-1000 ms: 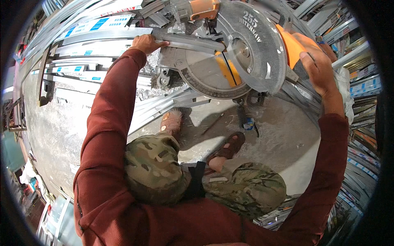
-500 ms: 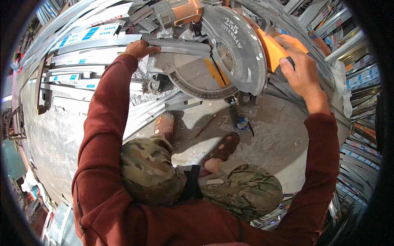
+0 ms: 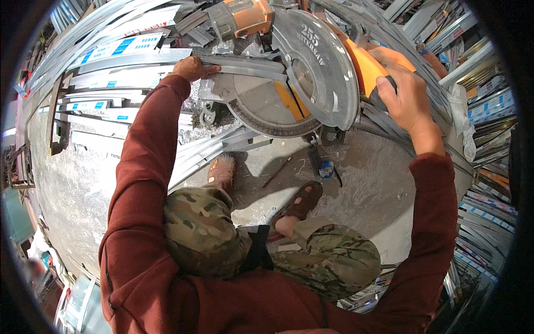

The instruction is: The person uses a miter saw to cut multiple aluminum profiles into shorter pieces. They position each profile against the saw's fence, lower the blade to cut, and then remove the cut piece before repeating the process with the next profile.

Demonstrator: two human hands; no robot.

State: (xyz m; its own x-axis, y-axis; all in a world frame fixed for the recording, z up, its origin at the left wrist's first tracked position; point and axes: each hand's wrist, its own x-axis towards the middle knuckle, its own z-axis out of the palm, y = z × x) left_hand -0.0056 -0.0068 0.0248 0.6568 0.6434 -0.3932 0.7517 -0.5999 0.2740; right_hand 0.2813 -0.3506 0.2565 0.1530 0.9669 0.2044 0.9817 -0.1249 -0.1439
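An orange and grey mitre saw [image 3: 314, 69] stands in front of me, its round dark blade guard lowered close over the turntable [image 3: 253, 97]. A narrow silvery aluminium profile [image 3: 250, 67] lies across the back of the saw's table, its right end reaching the guard. At the profile's left part, my left hand [image 3: 192, 68] is closed on it, thumb stretched along it to the right. My right hand [image 3: 405, 97] is wrapped round the saw's handle [image 3: 385, 92], right of the guard. The blade's lower edge is hidden by the guard.
Long metal profiles [image 3: 119, 58] lie stacked to the left, some with blue-and-white film. More bundled profiles [image 3: 489, 106] fill the right side. Below the saw, a small blue roll [image 3: 326, 169] and a thin stick [image 3: 276, 172] lie on the floor near my shoes [image 3: 300, 201].
My left hand has shifted slightly to the right at the aluminium profile. My right hand stays on the saw handle, and the guard remains lowered.
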